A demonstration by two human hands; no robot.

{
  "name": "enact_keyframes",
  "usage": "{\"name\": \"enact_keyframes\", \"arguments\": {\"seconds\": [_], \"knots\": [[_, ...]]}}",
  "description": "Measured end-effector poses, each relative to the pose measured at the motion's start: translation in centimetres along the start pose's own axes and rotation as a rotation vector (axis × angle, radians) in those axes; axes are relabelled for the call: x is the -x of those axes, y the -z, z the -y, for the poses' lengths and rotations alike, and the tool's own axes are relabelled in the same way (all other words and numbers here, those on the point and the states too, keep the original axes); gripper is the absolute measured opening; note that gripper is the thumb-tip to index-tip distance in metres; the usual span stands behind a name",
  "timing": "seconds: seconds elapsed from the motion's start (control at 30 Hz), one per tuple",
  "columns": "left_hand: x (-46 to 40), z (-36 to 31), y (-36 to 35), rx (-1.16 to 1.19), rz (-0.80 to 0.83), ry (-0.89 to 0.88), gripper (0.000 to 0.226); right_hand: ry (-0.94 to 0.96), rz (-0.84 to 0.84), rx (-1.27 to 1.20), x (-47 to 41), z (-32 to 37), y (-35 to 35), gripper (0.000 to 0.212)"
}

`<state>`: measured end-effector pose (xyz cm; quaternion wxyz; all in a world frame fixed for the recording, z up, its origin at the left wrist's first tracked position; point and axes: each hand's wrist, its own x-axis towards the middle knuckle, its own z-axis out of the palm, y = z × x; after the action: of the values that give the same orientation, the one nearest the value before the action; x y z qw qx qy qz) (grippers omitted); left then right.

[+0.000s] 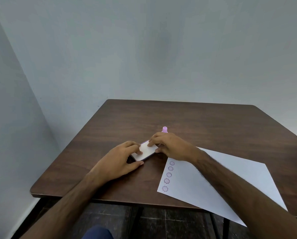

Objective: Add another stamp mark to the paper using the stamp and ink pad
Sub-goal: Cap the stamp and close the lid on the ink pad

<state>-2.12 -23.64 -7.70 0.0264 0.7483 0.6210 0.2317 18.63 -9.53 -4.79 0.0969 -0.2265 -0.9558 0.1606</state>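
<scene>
A flat white ink pad case [146,150] with a purple edge lies closed on the brown table [196,121]. My left hand [120,161] grips its near left end, fingers on the lid and thumb at the front edge. My right hand [170,145] holds its far right end, fingertips on the lid. A pink stamp [164,129] stands upright just behind my right hand, partly hidden by it. The white paper [230,183] lies to the right under my right forearm, with a column of several purple smiley stamp marks [168,175] along its left edge.
The table stands in a corner, with grey walls [144,57] behind and to the left. The paper's near corner hangs over the table's front edge. Dark floor tiles [153,219] and my knee [97,232] show below.
</scene>
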Motion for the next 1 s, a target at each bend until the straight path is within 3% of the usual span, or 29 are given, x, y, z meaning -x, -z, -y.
{"name": "enact_keyframes", "arguments": {"seconds": [0.17, 0.4, 0.53, 0.7, 1.0], "knots": [[0.0, -0.3, 0.1, 0.009, 0.021, 0.027, 0.028, -0.030, 0.013, -0.020, -0.2, -0.5, -0.6, 0.038], [-0.4, 0.2, 0.8, -0.007, 0.076, 0.040, 0.038, -0.040, 0.186, 0.004, -1.5, -0.9, -0.2, 0.052], [-0.5, 1.2, 1.3, -0.021, 0.040, 0.068, 0.047, -0.030, 0.127, -0.032, -1.9, -0.9, -0.6, 0.051], [-0.3, 1.9, 1.4, -0.171, -0.043, 0.083, 0.031, -0.064, 0.044, -0.027, -3.1, -0.5, -1.5, 0.053], [0.4, 3.2, 1.2, -0.347, -0.122, 0.044, 0.029, -0.113, 0.092, 0.026, -5.0, 1.3, -1.7, 0.058]]}}
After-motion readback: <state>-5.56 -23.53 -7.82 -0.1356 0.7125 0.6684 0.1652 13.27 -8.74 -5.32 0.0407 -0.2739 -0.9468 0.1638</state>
